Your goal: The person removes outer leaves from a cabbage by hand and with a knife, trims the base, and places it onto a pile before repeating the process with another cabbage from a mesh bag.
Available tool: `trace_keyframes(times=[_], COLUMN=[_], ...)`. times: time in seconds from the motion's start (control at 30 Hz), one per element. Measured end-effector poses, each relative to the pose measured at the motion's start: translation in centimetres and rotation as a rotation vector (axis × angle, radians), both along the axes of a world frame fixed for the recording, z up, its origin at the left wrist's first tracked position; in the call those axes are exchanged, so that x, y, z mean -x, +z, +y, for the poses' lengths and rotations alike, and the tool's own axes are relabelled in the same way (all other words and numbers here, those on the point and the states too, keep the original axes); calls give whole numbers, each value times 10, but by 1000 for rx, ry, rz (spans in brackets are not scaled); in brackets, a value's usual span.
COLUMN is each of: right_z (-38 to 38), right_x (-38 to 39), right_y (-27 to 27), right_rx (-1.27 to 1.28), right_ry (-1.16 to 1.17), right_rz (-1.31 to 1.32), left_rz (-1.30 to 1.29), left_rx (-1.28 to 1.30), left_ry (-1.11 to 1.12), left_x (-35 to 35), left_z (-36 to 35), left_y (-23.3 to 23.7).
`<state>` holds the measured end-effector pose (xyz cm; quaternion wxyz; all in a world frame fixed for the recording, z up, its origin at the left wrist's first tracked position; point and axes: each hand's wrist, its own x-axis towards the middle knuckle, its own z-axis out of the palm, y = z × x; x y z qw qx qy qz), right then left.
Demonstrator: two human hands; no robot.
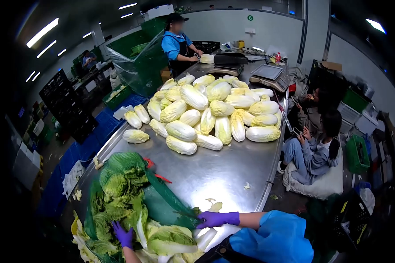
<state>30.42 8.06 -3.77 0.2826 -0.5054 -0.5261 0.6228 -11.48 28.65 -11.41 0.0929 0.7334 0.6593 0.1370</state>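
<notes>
My left hand (pixel 123 235), in a purple glove, rests with fingers apart against loose green cabbage leaves (pixel 118 206) at the lower left. The leaves are heaped in and around a green mesh bag (pixel 169 199) that lies open on the metal table. My right hand (pixel 216 219), also gloved in purple, is closed on the gathered edge of the bag. A dark, narrow strip shows at its fingers. Paler leaves and white stalks (pixel 171 241) lie between my hands. Beside the bag's upper edge is a red-handled tool (pixel 162 178), partly covered by the mesh.
Trimmed napa cabbages (pixel 199 111) are piled across the far half of the metal table (pixel 224 175). Scales (pixel 270 76) stand behind them. A person (pixel 175 44) works at the far end; seated people (pixel 314 149) are at the right. Black crates (pixel 66 105) stand left.
</notes>
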Motion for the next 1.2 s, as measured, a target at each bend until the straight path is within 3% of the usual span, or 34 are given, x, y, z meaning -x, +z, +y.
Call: trace_keyframes(times=[0.1,0.13,0.17,0.2,0.23,0.27,0.33,0.4,0.43,0.47,0.53,0.57,0.6,0.67,0.73,0.8,0.83,0.93,1.03,1.1,1.13,1.17,1.2], right_z=[-31,-45,-59,-70,-84,-97,-117,-131,-139,-149,-141,-132,-116,-101,-86,-77,-69,-38,9,49,71,90,114], right_x=[-15,-20,-26,-33,-41,-52,-74,-96,-102,-103,-120,-121,-119,-139,-143,-146,-140,-117,-84,-60,-45,-27,-5], right_y=[-2,-3,-2,-34,-65,-66,-57,-79,-106,-122,-95,-66,-38,-23,6,24,30,51,45,32,9,23,2], right_rx=[118,-23,46,-67,-60,-52,217,630,233,391,133,260,375,286,121,-75,-133,-103,-136,-58,-184,-40,-155], right_ry=[145,165,167,240,256,250,242,214,247,4,-68,-248,-404,-626,-884,-817,-801,-536,-299,-175,-139,-102,-149], right_rz=[20,34,-54,-58,0,10,2,325,436,469,248,237,210,241,383,254,276,281,152,275,245,226,335], left_rz=[-129,-131,-129,-130,-137,64,77,-60,-205,-192,-150,-143,-46,40,1,-21,-90,-151,-168,-121,-124,-155,-187], left_rx=[90,108,116,122,-117,93,332,235,129,-43,-273,-323,-279,-272,-228,-123,-181,-398,-403,41,21,104,186], left_ry=[30,23,8,-7,-118,-136,-60,-56,-44,-91,-164,-246,-254,-350,-281,-160,-124,-115,-93,238,231,332,434], left_x=[-8,-8,-8,-9,9,-35,-71,-51,-46,-61,-87,-103,-121,-135,-145,-164,-166,-183,-206,-224,-233,-240,-243], left_z=[-24,-33,-46,-54,-56,-84,-103,-90,-89,-89,-82,-77,-73,-53,-38,-38,-37,-28,-10,4,13,25,36], left_y=[15,15,16,16,-13,57,109,70,53,59,64,77,93,85,65,86,75,70,80,96,100,103,107])
